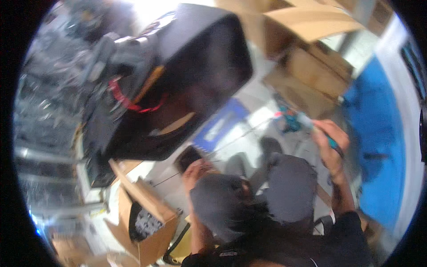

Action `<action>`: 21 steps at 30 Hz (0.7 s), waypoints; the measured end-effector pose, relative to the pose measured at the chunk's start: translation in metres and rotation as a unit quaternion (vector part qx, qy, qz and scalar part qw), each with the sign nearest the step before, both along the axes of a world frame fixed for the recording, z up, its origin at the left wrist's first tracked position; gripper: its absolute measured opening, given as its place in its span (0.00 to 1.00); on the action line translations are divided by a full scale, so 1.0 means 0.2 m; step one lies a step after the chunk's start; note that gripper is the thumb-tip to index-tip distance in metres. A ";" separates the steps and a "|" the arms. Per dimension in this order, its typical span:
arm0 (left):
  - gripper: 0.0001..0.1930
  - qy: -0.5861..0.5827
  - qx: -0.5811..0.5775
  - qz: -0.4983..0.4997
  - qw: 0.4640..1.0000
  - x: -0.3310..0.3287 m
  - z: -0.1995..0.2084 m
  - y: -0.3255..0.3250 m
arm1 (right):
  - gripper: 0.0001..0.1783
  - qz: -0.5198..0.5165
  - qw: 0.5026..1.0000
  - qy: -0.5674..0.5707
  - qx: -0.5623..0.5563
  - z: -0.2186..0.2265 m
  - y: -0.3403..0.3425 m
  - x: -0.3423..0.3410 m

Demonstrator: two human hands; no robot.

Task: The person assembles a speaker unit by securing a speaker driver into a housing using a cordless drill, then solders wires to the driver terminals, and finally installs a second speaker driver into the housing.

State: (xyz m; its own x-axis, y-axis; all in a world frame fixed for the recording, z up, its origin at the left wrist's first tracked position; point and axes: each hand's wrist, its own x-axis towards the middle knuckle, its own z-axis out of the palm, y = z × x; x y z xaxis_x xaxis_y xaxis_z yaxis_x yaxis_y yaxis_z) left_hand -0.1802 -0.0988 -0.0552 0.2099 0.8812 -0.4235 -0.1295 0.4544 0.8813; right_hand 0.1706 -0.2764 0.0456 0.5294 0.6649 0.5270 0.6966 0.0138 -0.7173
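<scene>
My left hand (195, 172) is closed at the edge of a small dark rectangular piece (187, 159), held out beyond my left knee. Blur hides what kind of piece it is. Farther right, my right hand (331, 137) has its fingers wrapped round a teal-and-black handled tool (333, 143). In front of that hand is a blurred teal object with a red-pink spot (291, 121); whether it joins the tool I cannot tell. Between the hands are my knees in grey trousers (291, 187).
A large black hollow housing (204, 58) with a red strip (126, 100) fills the upper left. An open cardboard box (155, 242) with grey parts stands lower left. More cardboard boxes (316, 73) lie top right, beside a blue panel (378, 147). A blue sheet (222, 122) is on the tiles.
</scene>
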 end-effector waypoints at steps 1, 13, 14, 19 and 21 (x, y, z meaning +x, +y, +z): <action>0.11 0.005 0.012 -0.005 1.000 -0.01 0.02 -0.01 | 0.10 0.004 1.000 0.027 -0.003 0.00 -0.01 -0.02; 0.12 0.003 -0.067 0.045 0.997 0.05 0.21 -0.11 | 0.16 0.011 0.983 0.154 0.095 -0.23 -0.01 -0.14; 0.11 0.024 -0.078 0.049 0.995 0.05 0.21 -0.10 | 0.16 0.010 0.982 0.164 0.088 -0.25 -0.01 -0.14; 0.10 -0.004 -0.080 0.024 0.996 0.00 0.10 -0.08 | 0.17 0.017 0.978 0.182 0.099 -0.29 0.02 -0.13; 0.11 0.017 -0.056 -0.001 0.998 -0.05 0.02 -0.06 | 0.18 0.040 0.965 0.221 0.133 -0.29 0.03 -0.13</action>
